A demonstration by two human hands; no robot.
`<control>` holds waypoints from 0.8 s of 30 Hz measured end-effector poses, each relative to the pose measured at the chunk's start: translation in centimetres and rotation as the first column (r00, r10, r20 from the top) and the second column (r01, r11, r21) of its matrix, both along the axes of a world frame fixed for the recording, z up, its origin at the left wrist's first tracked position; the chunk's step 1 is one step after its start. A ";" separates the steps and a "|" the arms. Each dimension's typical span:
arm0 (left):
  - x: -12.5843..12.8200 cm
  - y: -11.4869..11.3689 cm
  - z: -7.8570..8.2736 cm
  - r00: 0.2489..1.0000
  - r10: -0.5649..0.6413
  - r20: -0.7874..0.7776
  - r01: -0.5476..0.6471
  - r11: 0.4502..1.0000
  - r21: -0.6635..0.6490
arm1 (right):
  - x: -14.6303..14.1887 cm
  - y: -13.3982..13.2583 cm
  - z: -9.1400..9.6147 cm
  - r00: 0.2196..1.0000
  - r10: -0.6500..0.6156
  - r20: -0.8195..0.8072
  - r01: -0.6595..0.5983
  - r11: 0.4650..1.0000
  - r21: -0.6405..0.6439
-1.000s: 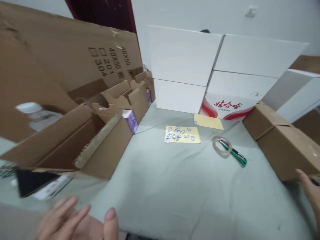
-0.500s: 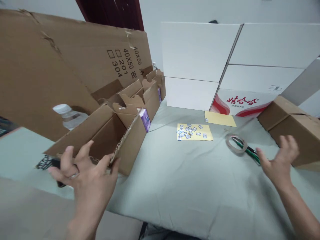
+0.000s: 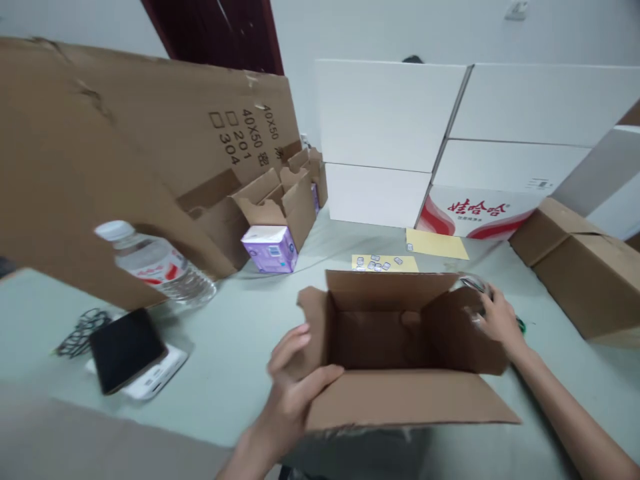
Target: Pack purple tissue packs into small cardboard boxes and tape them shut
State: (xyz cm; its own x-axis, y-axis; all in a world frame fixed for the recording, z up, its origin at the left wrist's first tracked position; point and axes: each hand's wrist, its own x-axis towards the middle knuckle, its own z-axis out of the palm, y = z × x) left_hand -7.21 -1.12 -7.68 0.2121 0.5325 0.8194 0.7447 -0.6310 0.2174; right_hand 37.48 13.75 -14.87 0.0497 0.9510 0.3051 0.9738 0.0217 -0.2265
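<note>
An open brown cardboard box [image 3: 395, 333] stands on the grey-green cloth in front of me, its flaps spread and its inside bare. My left hand [image 3: 295, 373] grips the box's near left corner and flap, fingers curled round the cardboard. My right hand [image 3: 495, 317] holds the right flap from outside, fingers closed against it. A roll of tape [image 3: 473, 283] and a green-handled tool [image 3: 521, 325] lie just behind the right hand, partly hidden by it.
A water bottle [image 3: 155, 263] lies at left beside a black phone [image 3: 125, 347] on a white device. Purple tissue pack [image 3: 270, 248], more open cartons and a big cardboard sheet [image 3: 125, 147] stand behind. Yellow sheets [image 3: 435, 243] with small stickers, white boxes [image 3: 395, 133] and a closed brown box [image 3: 580, 267] lie beyond.
The open box has been pulled from the left row to the middle of the table. Both hands, spread in the air half a second ago, now grip its sides.
</note>
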 end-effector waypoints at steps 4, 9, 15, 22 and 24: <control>2.7 3.0 0.5 0.993 -0.106 0.054 0.109 0.992 -0.062 | -0.3 1.0 0.4 1.000 -0.001 -0.031 0.002 1.000 0.011; 2.3 2.6 -1.1 0.961 -0.107 0.256 0.121 0.992 -0.040 | -0.4 2.5 0.9 0.999 -0.012 -0.048 0.013 1.000 0.023; -3.2 10.5 -1.2 0.744 0.444 0.500 -0.262 0.882 -0.393 | -1.0 1.3 2.0 0.997 0.001 -0.074 0.005 0.997 0.077; -6.9 20.6 -0.2 0.519 0.688 0.508 -0.354 0.713 -0.605 | -1.8 -2.8 4.5 0.986 0.076 -0.146 -0.048 0.981 0.187; -6.6 19.5 0.1 0.576 0.621 0.532 -0.323 0.770 -0.550 | -2.0 -4.4 5.9 0.983 0.073 -0.169 -0.036 0.976 0.214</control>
State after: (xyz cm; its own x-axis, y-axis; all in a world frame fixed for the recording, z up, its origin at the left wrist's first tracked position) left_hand -13.85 18.43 -7.57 -0.6652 0.6607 0.3477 0.4694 0.0079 0.8830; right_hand 35.50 9.38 -9.01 0.0700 0.8698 0.4884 0.9153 0.1387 -0.3781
